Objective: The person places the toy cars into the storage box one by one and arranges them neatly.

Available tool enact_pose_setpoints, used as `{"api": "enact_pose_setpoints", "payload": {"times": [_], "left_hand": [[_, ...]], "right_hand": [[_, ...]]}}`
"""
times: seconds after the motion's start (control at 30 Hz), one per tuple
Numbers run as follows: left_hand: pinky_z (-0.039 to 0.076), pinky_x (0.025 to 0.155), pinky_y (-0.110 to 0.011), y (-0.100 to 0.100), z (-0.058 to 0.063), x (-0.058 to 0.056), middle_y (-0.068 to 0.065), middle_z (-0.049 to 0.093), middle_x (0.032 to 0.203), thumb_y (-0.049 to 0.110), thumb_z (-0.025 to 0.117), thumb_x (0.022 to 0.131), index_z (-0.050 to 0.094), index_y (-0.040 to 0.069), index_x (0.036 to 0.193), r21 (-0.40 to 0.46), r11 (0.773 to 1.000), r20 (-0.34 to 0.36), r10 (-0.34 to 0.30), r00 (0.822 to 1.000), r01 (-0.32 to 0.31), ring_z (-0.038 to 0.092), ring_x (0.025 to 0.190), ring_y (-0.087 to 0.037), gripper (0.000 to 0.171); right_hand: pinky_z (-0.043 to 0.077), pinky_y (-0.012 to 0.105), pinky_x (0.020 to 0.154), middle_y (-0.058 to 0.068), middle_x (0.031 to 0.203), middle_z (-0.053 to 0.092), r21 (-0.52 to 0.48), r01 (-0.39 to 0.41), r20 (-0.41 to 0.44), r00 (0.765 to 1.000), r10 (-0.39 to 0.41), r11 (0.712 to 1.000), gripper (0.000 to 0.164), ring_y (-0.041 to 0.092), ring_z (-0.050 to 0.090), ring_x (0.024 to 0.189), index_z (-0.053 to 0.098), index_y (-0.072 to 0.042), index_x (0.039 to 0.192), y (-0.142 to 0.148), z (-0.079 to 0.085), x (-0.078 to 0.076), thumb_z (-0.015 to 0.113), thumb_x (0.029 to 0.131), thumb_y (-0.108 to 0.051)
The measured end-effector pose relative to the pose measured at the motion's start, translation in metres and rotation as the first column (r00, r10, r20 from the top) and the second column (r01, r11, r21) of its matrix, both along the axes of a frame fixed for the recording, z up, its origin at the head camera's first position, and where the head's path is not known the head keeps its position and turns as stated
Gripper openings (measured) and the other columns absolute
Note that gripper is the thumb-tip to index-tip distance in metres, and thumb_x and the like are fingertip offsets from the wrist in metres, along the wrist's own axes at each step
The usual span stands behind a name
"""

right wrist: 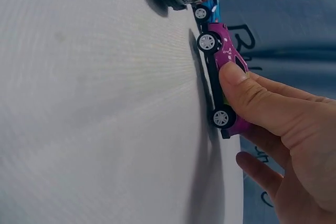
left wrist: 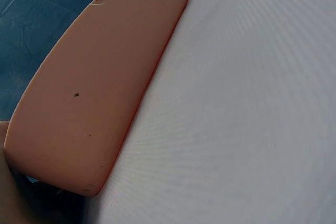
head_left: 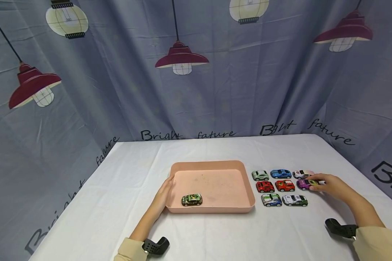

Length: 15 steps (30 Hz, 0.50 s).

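Far right, purple car: glossy, white marks, silver hubs
Right hand: pinches it
Left hand: straight-fingered, touches tray

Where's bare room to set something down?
Free: tray floor right of and beyond its green car; white tablecloth left of the left hand. Crowded: the car cluster right of the tray, where the right hand grips the purple car.

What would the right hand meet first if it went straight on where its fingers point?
Beyond the purple toy car in the right hand, probably the neighbouring red toy car; depth is unclear.
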<state>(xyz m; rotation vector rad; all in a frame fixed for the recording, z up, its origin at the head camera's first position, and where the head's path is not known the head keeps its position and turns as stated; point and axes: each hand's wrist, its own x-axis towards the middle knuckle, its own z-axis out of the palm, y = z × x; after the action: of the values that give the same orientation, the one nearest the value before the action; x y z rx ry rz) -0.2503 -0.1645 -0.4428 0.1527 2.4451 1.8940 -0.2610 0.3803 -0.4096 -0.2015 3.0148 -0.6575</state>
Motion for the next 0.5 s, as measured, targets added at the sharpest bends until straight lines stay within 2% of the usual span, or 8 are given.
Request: {"api": "enact_pose_setpoints", "payload": {"times": [0.23,0.5], "left_hand": [[0.004,0.114,-0.053,0.0,0.0,0.0,-0.008,0.018,0.153,0.046,0.028,0.097,0.026,0.018,0.144,0.002,1.0,-0.003,0.012,1.0,-0.012,0.008,0.141,-0.032,0.054],[0.005,0.113,-0.054,0.0,-0.001,0.0,-0.008,0.019,0.152,0.047,0.029,0.097,0.027,0.018,0.144,0.005,1.0,-0.003,0.009,1.0,-0.009,0.009,0.141,-0.032,0.055]], "right_hand": [[0.034,0.067,0.085,0.042,0.122,0.041,-0.006,0.024,-0.008,1.0,-0.024,1.0,0.068,0.061,0.035,0.108,0.053,0.01,0.115,-0.002,0.006,0.003,0.067,0.076,-0.044],[0.038,0.063,0.085,0.04,0.12,0.045,-0.049,0.006,-0.057,0.998,-0.009,0.999,0.058,0.057,0.039,0.109,0.053,0.012,0.114,-0.013,0.013,0.009,0.066,0.081,-0.033]]}}
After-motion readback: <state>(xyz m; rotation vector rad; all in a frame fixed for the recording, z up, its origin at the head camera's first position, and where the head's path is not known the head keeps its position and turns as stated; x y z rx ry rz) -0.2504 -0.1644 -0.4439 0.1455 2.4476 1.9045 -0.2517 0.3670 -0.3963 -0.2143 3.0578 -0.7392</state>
